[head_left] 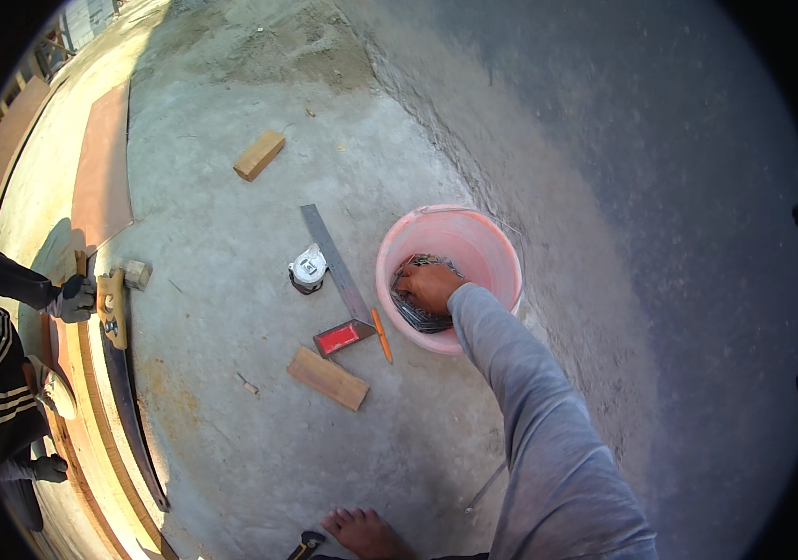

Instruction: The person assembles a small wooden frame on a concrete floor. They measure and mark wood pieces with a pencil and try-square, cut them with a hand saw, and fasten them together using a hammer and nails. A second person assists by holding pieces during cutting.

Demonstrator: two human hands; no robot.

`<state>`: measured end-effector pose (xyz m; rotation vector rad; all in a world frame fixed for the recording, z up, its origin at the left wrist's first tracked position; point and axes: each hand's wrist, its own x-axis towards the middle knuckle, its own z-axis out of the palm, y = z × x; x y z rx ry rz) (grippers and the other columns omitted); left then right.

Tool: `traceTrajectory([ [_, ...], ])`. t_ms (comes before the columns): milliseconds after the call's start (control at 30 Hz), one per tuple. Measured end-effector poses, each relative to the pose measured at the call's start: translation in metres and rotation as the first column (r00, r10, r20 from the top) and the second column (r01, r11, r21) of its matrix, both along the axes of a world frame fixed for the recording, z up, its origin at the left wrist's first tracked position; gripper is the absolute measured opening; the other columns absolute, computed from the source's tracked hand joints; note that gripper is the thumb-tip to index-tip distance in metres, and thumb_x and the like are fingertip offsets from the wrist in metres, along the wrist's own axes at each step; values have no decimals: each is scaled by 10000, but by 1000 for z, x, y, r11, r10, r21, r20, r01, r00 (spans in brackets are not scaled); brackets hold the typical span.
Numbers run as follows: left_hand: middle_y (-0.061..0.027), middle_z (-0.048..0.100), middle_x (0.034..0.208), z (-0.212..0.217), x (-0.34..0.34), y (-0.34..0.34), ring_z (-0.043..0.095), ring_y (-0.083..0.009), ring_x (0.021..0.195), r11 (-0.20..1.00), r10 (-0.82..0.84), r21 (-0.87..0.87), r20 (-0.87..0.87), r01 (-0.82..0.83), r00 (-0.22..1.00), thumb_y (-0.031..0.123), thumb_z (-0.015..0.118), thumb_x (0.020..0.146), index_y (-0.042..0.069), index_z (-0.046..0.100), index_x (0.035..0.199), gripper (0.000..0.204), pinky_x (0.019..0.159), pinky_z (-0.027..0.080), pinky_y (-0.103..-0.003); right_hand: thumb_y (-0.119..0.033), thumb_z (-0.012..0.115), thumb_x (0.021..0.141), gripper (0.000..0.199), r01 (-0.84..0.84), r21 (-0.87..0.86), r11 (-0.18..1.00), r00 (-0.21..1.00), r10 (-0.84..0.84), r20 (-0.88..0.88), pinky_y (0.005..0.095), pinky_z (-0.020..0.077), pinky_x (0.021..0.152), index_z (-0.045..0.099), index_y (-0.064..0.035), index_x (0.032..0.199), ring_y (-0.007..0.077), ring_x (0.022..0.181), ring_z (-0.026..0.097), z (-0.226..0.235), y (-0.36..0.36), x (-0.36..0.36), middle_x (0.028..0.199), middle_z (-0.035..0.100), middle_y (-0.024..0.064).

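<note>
My right hand (430, 287) is inside a pink plastic bucket (485, 238), its arm in a grey sleeve. The fingers are curled down into a heap of loose metal nails (422, 319) at the bottom; the fingertips are partly hidden among them. My left hand is out of view. Just left of the bucket lie an orange pencil-like marker (382, 336) and a try square (336, 261) with a red-faced stock. A white tape measure (308, 268) sits beside the square's blade. A short wood block (328, 377) lies nearer to me.
Another wood block (259, 155) lies farther off on the concrete floor. At the left, a co-worker's gloved hand (77, 299) is at the yellow handle of a handsaw (112, 313), over long planks (100, 420). A black-handled tool (307, 543) lies by my bare foot (366, 534).
</note>
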<state>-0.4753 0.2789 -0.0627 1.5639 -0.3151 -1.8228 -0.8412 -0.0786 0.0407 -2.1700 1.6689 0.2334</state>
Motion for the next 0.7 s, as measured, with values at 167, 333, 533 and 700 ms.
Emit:
traceTrajectory([
  [167, -88, 578, 1150, 2, -1, 1, 594, -219, 979, 1000, -15, 7, -1, 15, 1000, 187, 523, 944, 79, 532, 1312, 384, 851, 491, -391, -93, 618, 895, 152, 96, -320, 943, 971, -17, 240, 480, 544, 833, 651, -46, 1036, 351, 922, 682, -9, -1, -7, 1175, 635, 145],
  [333, -98, 589, 1127, 3, -2, 2, 603, -224, 958, 1000, -25, 7, -2, 25, 1000, 173, 538, 934, 64, 543, 1310, 392, 835, 500, -389, -104, 614, 958, 107, 709, -3, 705, 395, -394, 830, 349, 500, 596, 550, -26, 924, 191, 637, 616, 3, -7, -15, 826, 643, 82],
  [533, -110, 601, 1099, 4, -5, 1, 614, -231, 933, 999, -33, 6, -11, 33, 999, 156, 556, 921, 46, 556, 1307, 401, 817, 511, -387, -125, 625, 959, 84, 721, 363, 590, 65, -579, 813, 238, 395, 445, 568, -82, 915, 77, 501, 516, 32, 4, -26, 649, 577, 0],
  [700, -121, 611, 1076, 9, -5, -2, 623, -236, 912, 999, -44, 5, -9, 44, 999, 142, 571, 911, 31, 567, 1304, 409, 802, 521, -385, -46, 655, 919, 95, 698, 410, 587, -49, -533, 845, 215, 390, 419, 571, -60, 958, 66, 496, 521, 43, 21, -26, 683, 597, 9],
])
